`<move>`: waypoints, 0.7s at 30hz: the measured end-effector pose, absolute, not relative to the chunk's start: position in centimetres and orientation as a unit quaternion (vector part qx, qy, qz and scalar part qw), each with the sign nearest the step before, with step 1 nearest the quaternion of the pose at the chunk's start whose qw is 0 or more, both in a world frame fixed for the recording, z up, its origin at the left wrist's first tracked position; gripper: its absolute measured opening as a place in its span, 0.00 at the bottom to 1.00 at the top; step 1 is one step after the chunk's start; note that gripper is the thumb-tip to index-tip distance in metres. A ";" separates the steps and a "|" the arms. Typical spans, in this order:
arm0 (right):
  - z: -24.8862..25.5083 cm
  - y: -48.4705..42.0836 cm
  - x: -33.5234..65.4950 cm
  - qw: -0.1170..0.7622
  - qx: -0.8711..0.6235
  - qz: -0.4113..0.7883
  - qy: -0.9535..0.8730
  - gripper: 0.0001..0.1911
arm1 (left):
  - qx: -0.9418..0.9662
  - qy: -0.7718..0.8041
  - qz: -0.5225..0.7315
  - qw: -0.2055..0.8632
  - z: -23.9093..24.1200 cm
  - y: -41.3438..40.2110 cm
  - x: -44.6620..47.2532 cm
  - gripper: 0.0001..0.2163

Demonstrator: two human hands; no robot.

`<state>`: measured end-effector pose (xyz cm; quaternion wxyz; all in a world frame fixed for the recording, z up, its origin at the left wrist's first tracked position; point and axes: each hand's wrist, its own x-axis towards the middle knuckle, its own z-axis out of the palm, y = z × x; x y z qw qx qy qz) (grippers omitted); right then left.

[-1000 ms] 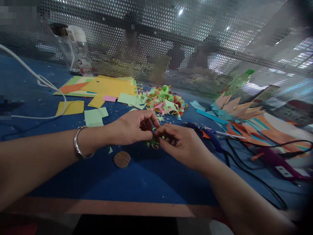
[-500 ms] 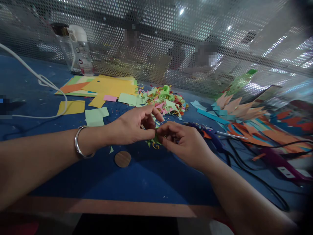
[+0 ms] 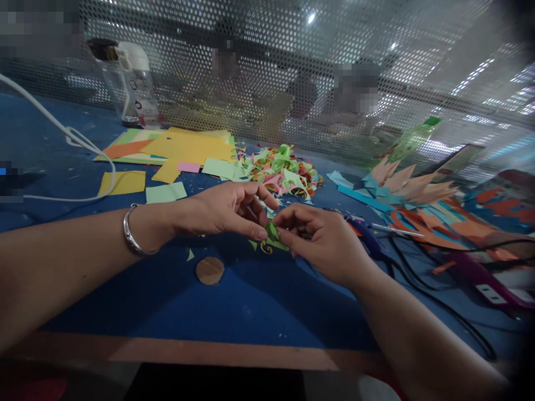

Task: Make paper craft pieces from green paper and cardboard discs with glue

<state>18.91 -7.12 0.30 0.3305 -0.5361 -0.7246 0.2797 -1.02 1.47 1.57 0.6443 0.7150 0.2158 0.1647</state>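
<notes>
My right hand point(image 3: 320, 239) pinches a small curled piece of green paper point(image 3: 272, 231) between thumb and forefinger. From the left, my left hand point(image 3: 234, 210) reaches to the same piece, its thumb tip beside it and its forefinger arched above, with a gap between them. Whether the left thumb touches the paper I cannot tell. A silver bangle point(image 3: 130, 231) circles the left wrist. Below the hands a round brown disc point(image 3: 209, 270) lies flat on the blue table point(image 3: 251, 312). Green scraps and a yellow paper curl point(image 3: 266, 248) lie just under the fingers.
Behind the hands is a heap of colourful paper scraps point(image 3: 288, 170). Yellow sheets point(image 3: 192, 146) and two bottles point(image 3: 140, 83) stand or lie back left. At right are a dark blue glue gun point(image 3: 370, 239), cords, a purple tool point(image 3: 472, 278) and orange paper spikes point(image 3: 412, 181). Perforated metal screens the back.
My left hand has drawn slightly left, and its thumb and fingers have parted. The green paper piece now shows in the right hand's pinch.
</notes>
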 end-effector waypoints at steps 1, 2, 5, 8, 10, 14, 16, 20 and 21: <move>0.3 -7.1 18.9 0.330 -0.537 0.280 -0.724 0.05 | 0.711 0.211 0.163 0.650 1.6 1.5 -1.0 0.20; 0.3 -7.1 18.9 0.329 -0.537 0.282 -0.724 0.05 | 0.709 0.206 0.162 0.655 1.6 1.5 -1.1 0.20; 0.3 -7.0 18.9 0.327 -0.536 0.287 -0.723 0.05 | 0.707 0.203 0.166 0.657 1.6 1.6 -1.1 0.18; 0.3 -7.1 18.8 0.327 -0.538 0.282 -0.724 0.04 | 0.708 0.213 0.175 0.650 1.5 1.7 -1.0 0.17; 0.3 -7.1 18.8 0.326 -0.537 0.280 -0.725 0.03 | 0.710 0.224 0.189 0.640 1.3 1.7 -0.9 0.17; 0.3 -7.1 18.8 0.326 -0.532 0.290 -0.726 0.03 | 0.711 0.245 0.231 0.617 0.7 1.6 -0.7 0.13; 0.2 -7.2 18.8 0.328 -0.532 0.289 -0.726 0.03 | 0.711 0.238 0.243 0.615 0.6 1.5 -0.6 0.13; 0.3 -7.3 18.8 0.333 -0.530 0.275 -0.729 0.03 | 0.710 0.212 0.257 0.620 0.6 1.4 -0.6 0.12; 0.4 -7.3 18.8 0.335 -0.529 0.270 -0.732 0.03 | 0.707 0.209 0.260 0.624 0.6 1.4 -0.6 0.12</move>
